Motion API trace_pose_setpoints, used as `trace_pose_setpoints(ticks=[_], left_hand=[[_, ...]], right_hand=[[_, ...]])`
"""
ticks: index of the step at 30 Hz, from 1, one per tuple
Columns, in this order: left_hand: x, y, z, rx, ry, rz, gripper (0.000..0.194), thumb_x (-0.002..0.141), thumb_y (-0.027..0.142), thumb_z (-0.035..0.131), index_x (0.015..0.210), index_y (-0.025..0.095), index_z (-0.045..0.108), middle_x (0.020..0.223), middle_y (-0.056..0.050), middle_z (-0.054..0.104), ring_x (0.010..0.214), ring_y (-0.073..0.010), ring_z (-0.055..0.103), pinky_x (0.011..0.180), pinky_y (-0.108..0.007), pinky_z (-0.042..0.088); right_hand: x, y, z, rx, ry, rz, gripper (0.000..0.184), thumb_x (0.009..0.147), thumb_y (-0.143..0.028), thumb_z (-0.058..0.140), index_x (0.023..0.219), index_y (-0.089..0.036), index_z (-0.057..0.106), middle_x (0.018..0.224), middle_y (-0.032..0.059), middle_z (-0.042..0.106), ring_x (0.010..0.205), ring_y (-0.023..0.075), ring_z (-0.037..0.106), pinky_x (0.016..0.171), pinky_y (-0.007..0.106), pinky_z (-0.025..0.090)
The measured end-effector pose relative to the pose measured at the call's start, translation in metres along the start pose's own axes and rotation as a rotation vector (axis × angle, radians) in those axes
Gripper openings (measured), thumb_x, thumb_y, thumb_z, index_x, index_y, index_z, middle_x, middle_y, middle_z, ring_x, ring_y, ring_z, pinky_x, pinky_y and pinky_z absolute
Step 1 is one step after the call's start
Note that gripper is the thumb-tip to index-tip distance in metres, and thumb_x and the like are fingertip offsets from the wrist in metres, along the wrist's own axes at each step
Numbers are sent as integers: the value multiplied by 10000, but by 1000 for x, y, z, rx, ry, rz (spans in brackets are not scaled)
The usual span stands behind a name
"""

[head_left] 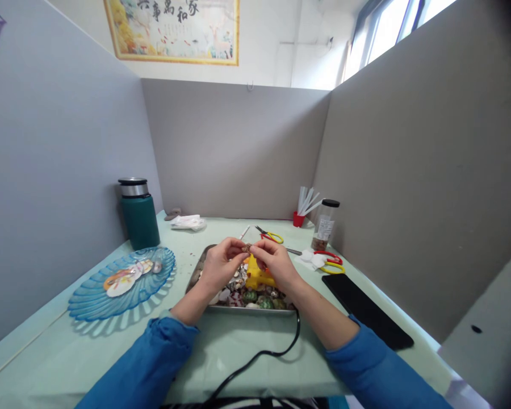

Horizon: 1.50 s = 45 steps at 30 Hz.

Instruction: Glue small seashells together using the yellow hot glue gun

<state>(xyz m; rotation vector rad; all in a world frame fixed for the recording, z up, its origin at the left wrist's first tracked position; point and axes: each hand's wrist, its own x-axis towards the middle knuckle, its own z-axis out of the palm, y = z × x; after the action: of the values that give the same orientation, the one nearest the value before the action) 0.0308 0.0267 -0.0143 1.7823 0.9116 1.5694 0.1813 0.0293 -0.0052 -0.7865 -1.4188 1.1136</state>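
Note:
My left hand (221,264) and my right hand (275,264) meet over a metal tray (196,272) of several seashells. Both pinch one small brown shell (247,247) between their fingertips, held just above the tray. A yellow glue gun (258,276) lies in the tray under my right hand, and its black cord (259,355) runs off the table's near edge. Both forearms wear blue sleeves.
A blue glass dish (123,284) with shells sits left, a green flask (138,213) behind it. Scissors (270,234), red and yellow handled pliers (330,262), a jar (325,224), a red cup of sticks (300,216) and a black phone (366,309) lie right. Grey partitions enclose the table.

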Motion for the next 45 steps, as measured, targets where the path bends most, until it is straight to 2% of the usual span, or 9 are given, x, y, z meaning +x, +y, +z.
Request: trace_pose_setpoints(ticks=[5,11,17,24,27,29,32,36,45], left_hand=[[0,-2,-1,26,5,1,210,697,289,677,852,160,619,789,-50,690,737,-175,654,689,-282,520],[1,-3,-2,67,-17,8,207,733,276,640,906,163,627,860,-60,686,779,-178,651,721,-295,521],[1,-2,-1,-21,-2,-12,227,714,290,668,868,165,557,780,-30,664,738,-169,650,688,-295,526],[2,4,-1,-188,-17,-117,265,699,324,680,857,157,548,723,-7,647,686,-154,646,662,-287,526],[3,7,0,-235,-31,-146,266,705,325,675,859,155,541,690,8,633,638,-139,636,638,-279,526],[3,9,0,-244,-31,-162,270,702,328,677,861,152,547,692,10,632,630,-136,631,635,-281,527],[2,12,0,-248,-36,-197,284,699,344,678,873,148,569,710,-1,643,646,-143,633,648,-290,526],[3,14,-2,-250,-53,-239,294,696,347,682,883,136,597,723,-21,663,666,-152,636,657,-292,520],[3,14,-3,-266,-90,-278,307,703,329,681,907,109,618,706,-51,685,674,-157,644,685,-302,520]], right_hand=[[0,1,0,-10,0,4,223,696,-375,622,665,-164,559,432,-69,433,403,68,357,414,202,244],[1,2,-1,-7,-5,10,240,699,-392,622,665,-167,544,428,-72,433,399,66,349,409,200,237],[1,1,0,4,-17,-5,253,696,-406,627,682,-166,548,435,-71,436,400,69,357,410,202,244],[3,9,-2,-145,15,-91,224,746,-381,597,693,-170,546,495,-59,455,431,74,379,426,206,291],[4,11,-3,-182,88,-155,205,728,-359,626,799,-186,543,614,-44,511,490,86,443,461,210,355],[4,11,-3,-197,112,-194,258,722,-346,636,916,-202,545,685,-34,535,539,99,481,485,216,387],[3,10,-3,-213,65,-215,295,745,-344,609,1003,-211,561,747,-12,560,561,107,503,509,226,414],[3,11,-3,-203,18,-199,244,761,-347,588,954,-198,585,775,8,586,559,109,521,533,234,436],[2,12,-4,-282,23,-234,177,776,-326,577,888,-190,564,711,-11,578,546,106,529,525,226,419]])
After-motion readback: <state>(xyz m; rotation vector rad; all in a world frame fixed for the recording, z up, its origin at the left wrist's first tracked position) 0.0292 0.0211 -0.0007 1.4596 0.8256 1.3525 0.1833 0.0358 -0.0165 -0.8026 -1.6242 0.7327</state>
